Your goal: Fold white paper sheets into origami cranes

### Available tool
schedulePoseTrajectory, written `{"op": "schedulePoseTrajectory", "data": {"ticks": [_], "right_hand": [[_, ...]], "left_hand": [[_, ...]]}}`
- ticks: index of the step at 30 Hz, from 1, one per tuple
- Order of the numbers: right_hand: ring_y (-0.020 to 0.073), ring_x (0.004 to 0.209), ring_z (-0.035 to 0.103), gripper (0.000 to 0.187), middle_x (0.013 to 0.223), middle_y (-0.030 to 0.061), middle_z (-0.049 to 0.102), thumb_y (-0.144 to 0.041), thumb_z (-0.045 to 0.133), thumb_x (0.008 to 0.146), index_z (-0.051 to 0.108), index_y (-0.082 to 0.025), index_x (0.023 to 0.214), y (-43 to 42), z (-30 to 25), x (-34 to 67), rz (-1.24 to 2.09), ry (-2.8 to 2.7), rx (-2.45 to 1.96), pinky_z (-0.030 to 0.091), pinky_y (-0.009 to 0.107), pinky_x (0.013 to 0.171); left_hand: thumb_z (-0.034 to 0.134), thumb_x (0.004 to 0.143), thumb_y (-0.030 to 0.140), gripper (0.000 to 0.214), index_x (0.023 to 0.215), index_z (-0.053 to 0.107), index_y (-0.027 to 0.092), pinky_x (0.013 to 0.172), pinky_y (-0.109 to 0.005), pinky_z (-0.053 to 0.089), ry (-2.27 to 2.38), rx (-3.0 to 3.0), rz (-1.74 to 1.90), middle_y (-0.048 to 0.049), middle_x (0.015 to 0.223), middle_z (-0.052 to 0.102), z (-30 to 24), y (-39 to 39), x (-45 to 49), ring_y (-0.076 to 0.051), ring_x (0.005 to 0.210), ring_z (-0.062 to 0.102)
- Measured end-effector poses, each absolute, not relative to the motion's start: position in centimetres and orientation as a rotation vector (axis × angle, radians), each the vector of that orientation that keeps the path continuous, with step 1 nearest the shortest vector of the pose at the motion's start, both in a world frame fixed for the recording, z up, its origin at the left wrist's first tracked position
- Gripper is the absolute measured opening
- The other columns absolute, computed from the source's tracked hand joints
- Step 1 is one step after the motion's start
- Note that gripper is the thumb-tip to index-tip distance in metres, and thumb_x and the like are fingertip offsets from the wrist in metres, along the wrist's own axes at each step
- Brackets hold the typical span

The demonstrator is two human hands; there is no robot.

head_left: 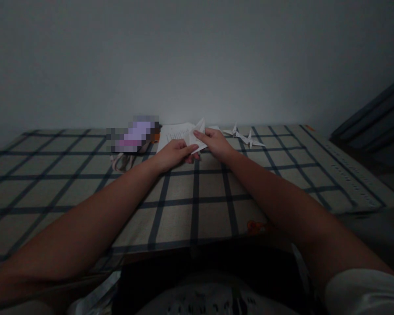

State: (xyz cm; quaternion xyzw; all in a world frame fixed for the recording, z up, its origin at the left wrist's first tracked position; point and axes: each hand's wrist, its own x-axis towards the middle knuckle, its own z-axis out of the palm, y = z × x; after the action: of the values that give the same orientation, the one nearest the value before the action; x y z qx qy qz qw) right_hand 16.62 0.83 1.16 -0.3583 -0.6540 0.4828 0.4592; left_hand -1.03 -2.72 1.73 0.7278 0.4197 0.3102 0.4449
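Note:
A folded piece of white paper (199, 136), with pointed corners, is held up between my two hands above the table. My left hand (175, 154) grips its lower left edge, thumb on top and fingers beneath. From the right, my right hand (216, 142) pinches it, with the thumb lying across its face. Just beyond my right hand, folded paper cranes (249, 139) rest on the cloth. Behind my left hand lies a printed sheet of paper (170, 133), partly covered by the hands.
A checked tablecloth (177, 214) covers the table, which meets a plain wall (197, 61) at the back. Left of the printed sheet is a purple object (136, 135), blurred out, with a pale cord or strap (120, 162) beside it. A dark striped object (377, 113) stands at the right.

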Motion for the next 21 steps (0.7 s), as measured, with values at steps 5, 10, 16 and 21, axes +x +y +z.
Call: {"op": "schedulePoseTrajectory", "data": {"ticks": [5, 10, 16, 21], "right_hand": [[0.0094, 0.058, 0.046, 0.051, 0.062, -0.0032, 0.050, -0.066, 0.066, 0.077, 0.051, -0.019, 0.069, 1.4, 0.7, 16.8, 1.123, -1.594, -0.883, 0.034, 0.024, 0.053], [0.0095, 0.056, 0.044, 0.053, 0.062, -0.0033, 0.049, -0.070, 0.060, 0.081, 0.051, -0.019, 0.069, 1.8, 0.2, 16.8, 1.171, -1.583, -0.851, 0.032, 0.024, 0.052], [0.0097, 0.056, 0.044, 0.054, 0.062, -0.0031, 0.050, -0.071, 0.057, 0.083, 0.050, -0.020, 0.070, 1.6, 0.5, 16.7, 1.140, -1.608, -0.904, 0.032, 0.024, 0.052], [0.0094, 0.056, 0.043, 0.056, 0.061, -0.0030, 0.048, -0.073, 0.058, 0.081, 0.048, -0.020, 0.069, 1.4, 0.7, 16.8, 1.119, -1.629, -0.883, 0.031, 0.024, 0.051]], "left_hand": [[0.060, 0.091, 0.044, 0.038, 0.088, 0.076, 0.010, 0.046, -0.020, 0.029, 1.003, 1.802, 0.718, -0.0032, 0.060, 0.062, 1.9, -2.6, -1.1, -0.007, 0.047, 0.044], [0.064, 0.089, 0.047, 0.037, 0.093, 0.077, 0.012, 0.044, -0.020, 0.026, 0.919, 1.722, 0.741, -0.0044, 0.064, 0.063, 1.1, -2.3, -1.2, -0.008, 0.049, 0.045], [0.069, 0.086, 0.042, 0.029, 0.088, 0.075, 0.013, 0.045, -0.021, 0.030, 0.878, 1.632, 0.744, -0.0063, 0.072, 0.070, 1.0, -2.5, -1.2, -0.007, 0.048, 0.046], [0.075, 0.081, 0.033, 0.026, 0.068, 0.064, 0.013, 0.063, -0.023, 0.047, 0.811, 1.521, 0.781, -0.0134, 0.092, 0.076, 1.2, -2.7, -1.0, -0.013, 0.073, 0.067]]}}
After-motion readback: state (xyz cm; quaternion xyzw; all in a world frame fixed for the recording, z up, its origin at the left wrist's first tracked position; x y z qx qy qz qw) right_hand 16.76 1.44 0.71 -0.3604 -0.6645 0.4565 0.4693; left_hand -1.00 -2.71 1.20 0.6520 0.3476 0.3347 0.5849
